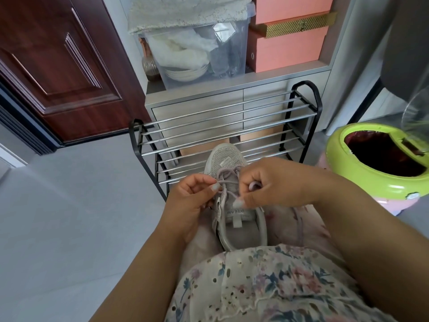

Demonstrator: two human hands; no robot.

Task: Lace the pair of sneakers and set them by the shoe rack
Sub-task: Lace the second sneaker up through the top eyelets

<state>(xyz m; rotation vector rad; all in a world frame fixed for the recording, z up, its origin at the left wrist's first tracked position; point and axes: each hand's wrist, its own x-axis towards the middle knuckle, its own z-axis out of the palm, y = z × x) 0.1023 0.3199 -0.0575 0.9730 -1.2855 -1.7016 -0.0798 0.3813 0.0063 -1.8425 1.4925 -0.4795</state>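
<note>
A grey sneaker (234, 228) lies on my lap, toe pointing away toward the shoe rack (222, 126). Its pale lilac lace (228, 182) crosses the upper eyelets. My left hand (192, 198) pinches one end of the lace at the sneaker's left side. My right hand (276, 184) grips the other part of the lace, a loop showing inside its curled fingers. Only one sneaker is in view.
The black-framed rack with metal rails stands directly ahead against a grey cabinet (209, 105). A green bin (380, 159) sits at the right. A dark wooden door (58, 66) is at the left, with grey floor (69, 217) in front of it.
</note>
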